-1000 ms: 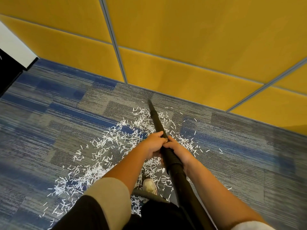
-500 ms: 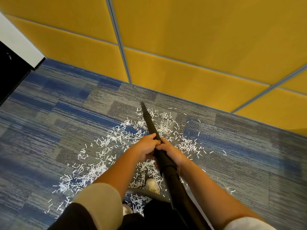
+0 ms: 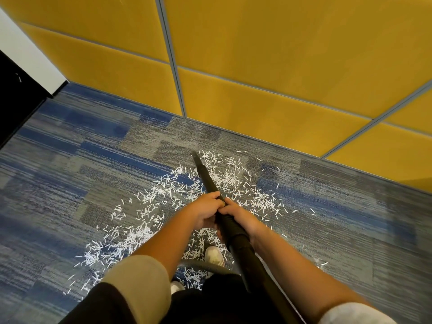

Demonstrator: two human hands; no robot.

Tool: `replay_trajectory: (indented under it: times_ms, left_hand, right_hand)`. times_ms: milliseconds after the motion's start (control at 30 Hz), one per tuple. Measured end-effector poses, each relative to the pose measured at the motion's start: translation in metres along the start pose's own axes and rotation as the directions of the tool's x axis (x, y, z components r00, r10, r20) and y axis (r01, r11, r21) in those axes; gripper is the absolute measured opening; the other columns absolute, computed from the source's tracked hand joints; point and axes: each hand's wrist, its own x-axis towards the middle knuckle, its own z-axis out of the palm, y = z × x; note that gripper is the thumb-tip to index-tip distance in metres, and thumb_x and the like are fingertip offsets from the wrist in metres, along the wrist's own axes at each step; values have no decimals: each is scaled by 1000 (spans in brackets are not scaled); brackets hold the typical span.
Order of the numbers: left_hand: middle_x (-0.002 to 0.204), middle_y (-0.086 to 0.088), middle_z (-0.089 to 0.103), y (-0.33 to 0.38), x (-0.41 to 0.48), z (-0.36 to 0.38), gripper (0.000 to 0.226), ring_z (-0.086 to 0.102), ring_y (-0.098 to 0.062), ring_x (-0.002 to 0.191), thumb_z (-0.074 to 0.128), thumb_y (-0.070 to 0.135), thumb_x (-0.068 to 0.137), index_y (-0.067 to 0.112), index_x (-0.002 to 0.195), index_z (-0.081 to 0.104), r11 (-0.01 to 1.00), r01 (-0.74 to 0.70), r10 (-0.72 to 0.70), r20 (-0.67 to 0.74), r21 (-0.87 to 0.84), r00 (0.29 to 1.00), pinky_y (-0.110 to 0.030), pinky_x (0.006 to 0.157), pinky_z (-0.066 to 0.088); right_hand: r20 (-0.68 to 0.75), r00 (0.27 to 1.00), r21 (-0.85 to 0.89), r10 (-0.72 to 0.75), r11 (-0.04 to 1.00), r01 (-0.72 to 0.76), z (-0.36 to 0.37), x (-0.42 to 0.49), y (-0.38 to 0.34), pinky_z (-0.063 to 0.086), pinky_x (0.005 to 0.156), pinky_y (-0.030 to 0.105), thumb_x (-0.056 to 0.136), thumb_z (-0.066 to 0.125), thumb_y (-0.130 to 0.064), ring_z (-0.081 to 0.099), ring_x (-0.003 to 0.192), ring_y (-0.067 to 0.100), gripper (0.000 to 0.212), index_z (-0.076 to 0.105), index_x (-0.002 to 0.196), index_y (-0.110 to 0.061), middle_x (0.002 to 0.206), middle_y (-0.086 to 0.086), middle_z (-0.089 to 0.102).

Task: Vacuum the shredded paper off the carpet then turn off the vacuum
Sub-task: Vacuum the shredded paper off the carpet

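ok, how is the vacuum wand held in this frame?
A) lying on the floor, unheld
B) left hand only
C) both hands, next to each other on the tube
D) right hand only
C: the left hand and the right hand both grip the black vacuum wand, meeting partway along it, above the shredded paper on the carpet.

Two hands [image 3: 204,212], one wand [image 3: 207,180], one hose [image 3: 201,265], two shoes [image 3: 214,256], countless paper shreds [image 3: 132,239].
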Motion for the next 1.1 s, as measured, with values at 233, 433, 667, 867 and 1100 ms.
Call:
replay_trajectory:
  times_ms: [233, 433, 667, 867, 1100]
  left_hand:
    - [123, -11, 56, -18, -14, 1, 51, 58, -28, 99, 43, 11, 97, 29, 145, 35, 998, -31, 30, 13, 48, 999, -42, 83, 54]
    - [120, -14, 57, -25, -24, 4, 46, 57, -17, 69, 40, 9, 99, 27, 141, 41, 997, -34, 34, 5, 69, 999, -22, 41, 47]
    - [122, -12, 56, -28, -14, 23, 45, 61, -32, 107, 42, 9, 98, 26, 139, 44, 999, -3, 2, 34, 53, 999, -47, 92, 51]
    - [122, -10, 56, -19, -12, 35, 45, 61, -27, 100, 43, 8, 98, 27, 139, 45, 998, -13, 10, 52, 61, 999, -42, 86, 53]
    - [111, -8, 57, -13, -15, 38, 44, 58, -20, 84, 41, 9, 99, 26, 140, 44, 995, -42, 37, 59, 92, 998, -29, 63, 51]
  right_hand:
    - [12, 1000, 10, -9, 1000, 9, 8, -17, 16, 46, 36, 23, 93, 40, -5, 52, 40, 18, 33, 43, 120, -23, 71, 15, 53]
    - [19, 1000, 22, -5, 1000, 5, 11, -24, 25, 47, 36, 22, 93, 39, -3, 52, 39, 18, 29, 47, 108, -26, 71, 16, 53]
    - [-36, 999, 53, -5, 999, 7, -3, -28, 31, 46, 34, 22, 93, 39, -2, 51, 36, 18, 32, 43, 117, -24, 71, 17, 53]
    - [-76, 997, 62, -28, 998, 33, -15, -31, 29, 46, 35, 23, 94, 39, -4, 52, 37, 18, 35, 40, 123, -24, 71, 16, 54]
    - [-72, 997, 67, -16, 998, 21, -20, -32, 24, 48, 39, 23, 94, 42, -6, 53, 41, 19, 33, 42, 120, -27, 75, 17, 55]
